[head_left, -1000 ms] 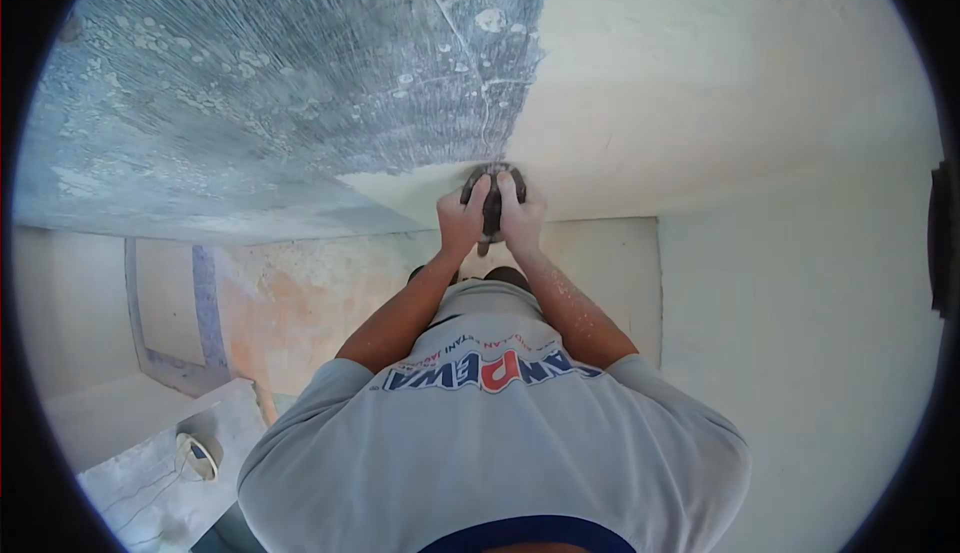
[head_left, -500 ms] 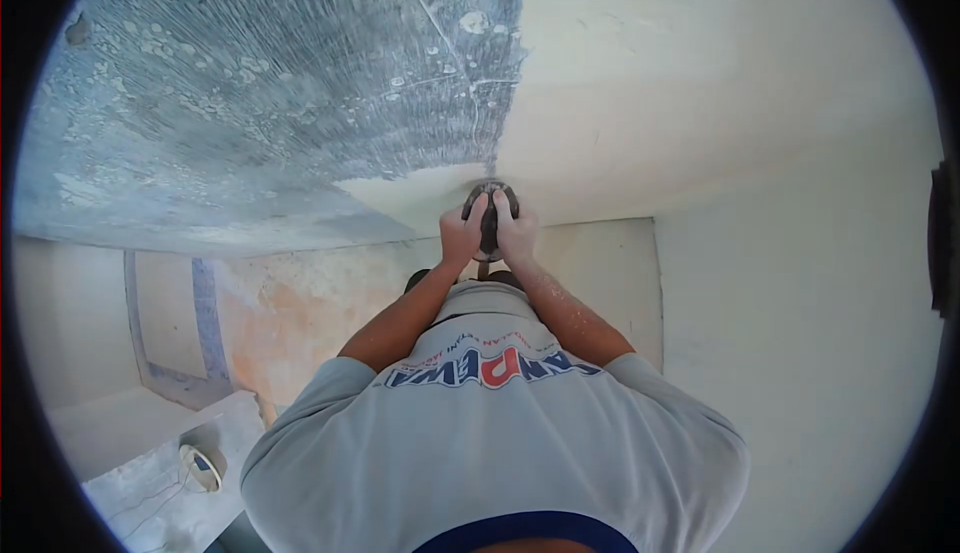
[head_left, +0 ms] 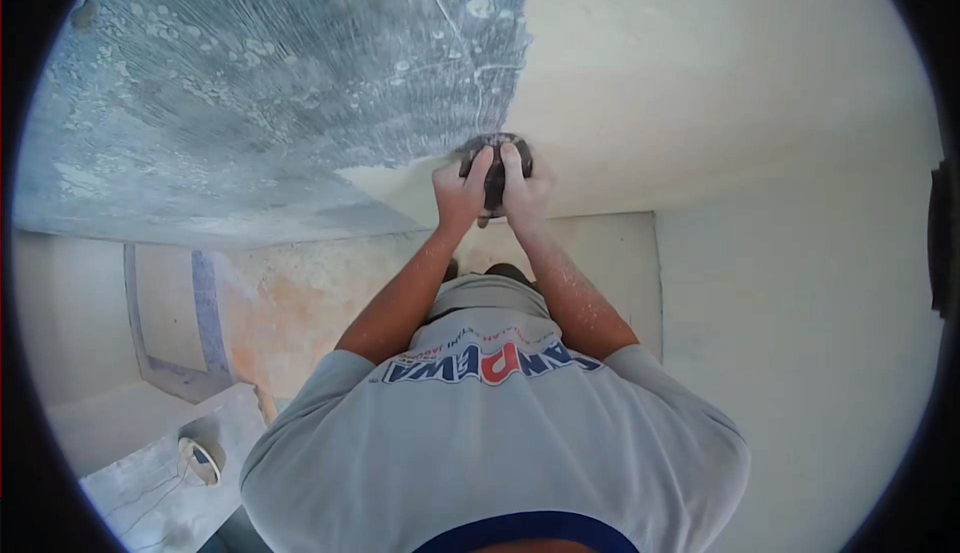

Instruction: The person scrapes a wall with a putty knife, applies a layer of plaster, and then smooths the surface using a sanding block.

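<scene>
A dark round-headed hand tool, resembling a sander, is gripped from both sides against the wall in front of me. My left hand is closed around its left side, and my right hand around its right, thumbs lying along the top. Pale dust coats both hands and speckles the forearms. The tool sits at the lower end of the border between a blue-grey scratched coating and a smooth cream wall surface. Its working face is hidden.
A pale side wall rises on the right. Below lies a stained floor. At lower left, a white ledge bears a round white fixture with thin wires. A dark object shows at the far right edge.
Both hands have moved the tool upward in the view, away from my body, along the coating's border. My arms are stretched farther out; the grip is the same.
</scene>
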`<state>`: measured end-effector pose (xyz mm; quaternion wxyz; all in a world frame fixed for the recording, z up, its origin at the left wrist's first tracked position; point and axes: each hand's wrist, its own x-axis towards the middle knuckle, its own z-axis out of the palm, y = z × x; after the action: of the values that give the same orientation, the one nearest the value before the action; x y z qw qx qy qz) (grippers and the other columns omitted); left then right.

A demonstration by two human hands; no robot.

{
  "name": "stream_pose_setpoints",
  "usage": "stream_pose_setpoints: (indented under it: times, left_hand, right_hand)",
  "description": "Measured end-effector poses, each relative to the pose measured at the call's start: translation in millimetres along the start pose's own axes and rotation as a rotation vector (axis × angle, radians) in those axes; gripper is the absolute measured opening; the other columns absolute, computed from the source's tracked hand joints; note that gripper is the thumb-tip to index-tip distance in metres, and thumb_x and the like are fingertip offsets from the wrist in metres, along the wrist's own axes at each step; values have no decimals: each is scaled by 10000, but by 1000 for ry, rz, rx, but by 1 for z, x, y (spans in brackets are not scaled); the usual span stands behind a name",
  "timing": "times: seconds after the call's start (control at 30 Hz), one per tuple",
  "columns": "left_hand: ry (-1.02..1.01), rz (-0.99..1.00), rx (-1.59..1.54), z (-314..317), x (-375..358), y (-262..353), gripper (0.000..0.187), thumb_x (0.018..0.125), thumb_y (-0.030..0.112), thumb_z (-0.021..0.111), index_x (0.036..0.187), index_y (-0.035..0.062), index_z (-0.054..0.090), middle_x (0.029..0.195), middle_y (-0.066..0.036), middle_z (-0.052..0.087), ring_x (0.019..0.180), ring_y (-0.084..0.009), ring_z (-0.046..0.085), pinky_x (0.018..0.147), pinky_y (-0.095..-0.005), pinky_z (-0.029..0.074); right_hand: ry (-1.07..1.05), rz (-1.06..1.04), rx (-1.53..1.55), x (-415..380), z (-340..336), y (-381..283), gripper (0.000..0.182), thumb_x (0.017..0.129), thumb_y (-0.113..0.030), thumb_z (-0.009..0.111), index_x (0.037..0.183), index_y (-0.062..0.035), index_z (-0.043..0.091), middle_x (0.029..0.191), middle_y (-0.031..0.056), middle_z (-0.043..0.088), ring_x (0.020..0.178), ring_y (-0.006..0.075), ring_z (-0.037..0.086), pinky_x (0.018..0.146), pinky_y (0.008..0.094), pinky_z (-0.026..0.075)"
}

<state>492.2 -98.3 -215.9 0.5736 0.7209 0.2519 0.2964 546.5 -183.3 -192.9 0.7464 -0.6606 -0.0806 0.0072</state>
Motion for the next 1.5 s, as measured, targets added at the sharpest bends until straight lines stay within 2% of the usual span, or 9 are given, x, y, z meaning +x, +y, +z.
stream_pose_setpoints:
  times: [0.1, 0.17, 0.23, 0.3, 0.6, 0.87, 0.93, 1.3, 1.5]
  left_hand:
    - [-20, 45, -68, 1, -2, -19, 385, 934, 282, 699, 770, -64, 658, 588, -86, 597, 601, -75, 541, 540, -344, 447]
    - [-82, -155, -166, 1, -18, -46, 371, 946, 294, 686, 767, -29, 656, 627, 6, 575, 605, -73, 493, 532, -322, 423]
    - [-128, -158, -221, -4, -20, -71, 347, 952, 306, 683, 823, -16, 686, 679, 16, 601, 630, -62, 503, 553, -298, 436]
    - [-271, -344, -134, -10, -20, -87, 318, 950, 301, 692, 876, -8, 714, 712, 17, 626, 642, -56, 529, 569, -273, 450]
    - [-158, -427, -317, -3, -42, -92, 322, 929, 293, 722, 848, -19, 711, 736, 7, 653, 663, -52, 562, 563, -258, 447]
    - [-103, -316, -292, -3, -25, -67, 352, 899, 314, 748, 841, -32, 722, 688, 4, 630, 652, -62, 549, 571, -282, 459]
    - [-180, -341, -172, -3, -30, -84, 362, 902, 313, 742, 830, -41, 715, 674, -5, 631, 649, -59, 544, 571, -281, 459]
    - [-138, -297, -187, -3, -26, -78, 413, 904, 332, 743, 685, -10, 666, 556, 34, 527, 520, -57, 463, 456, -307, 365]
    - [-168, -305, -212, -11, -24, -60, 396, 923, 306, 722, 751, -48, 678, 627, 10, 591, 626, -42, 505, 530, -286, 430]
  right_hand:
    - [15, -37, -89, -10, -7, 43, 262, 936, -252, 672, 975, 3, 715, 756, 92, 690, 682, 147, 625, 659, 340, 515]
    - [7, 48, -172, -26, -15, 68, 288, 933, -274, 676, 960, 9, 719, 753, 104, 693, 690, 163, 636, 668, 358, 516]
    - [39, 150, -183, -35, -13, 85, 321, 928, -303, 684, 922, 15, 720, 737, 108, 686, 680, 168, 628, 659, 359, 508]
    - [34, 170, -194, -35, -11, 88, 334, 927, -315, 685, 908, 16, 720, 731, 111, 683, 672, 171, 623, 656, 358, 505]
    - [37, 151, -300, -37, -15, 102, 343, 922, -322, 692, 894, 18, 720, 721, 125, 681, 663, 183, 625, 662, 364, 506]
    - [46, 102, -115, -23, -6, 82, 298, 920, -288, 700, 975, 4, 729, 781, 129, 713, 712, 174, 661, 700, 354, 526]
    - [39, 169, -312, -33, -15, 95, 296, 921, -286, 701, 964, 6, 728, 780, 120, 713, 715, 164, 657, 706, 350, 529]
    - [46, 161, -219, -31, -11, 96, 313, 913, -300, 703, 917, 12, 724, 734, 129, 683, 681, 167, 631, 673, 351, 512]
    - [63, 132, -195, -32, -7, 86, 338, 909, -328, 710, 888, 9, 719, 712, 133, 668, 652, 178, 616, 655, 359, 502]
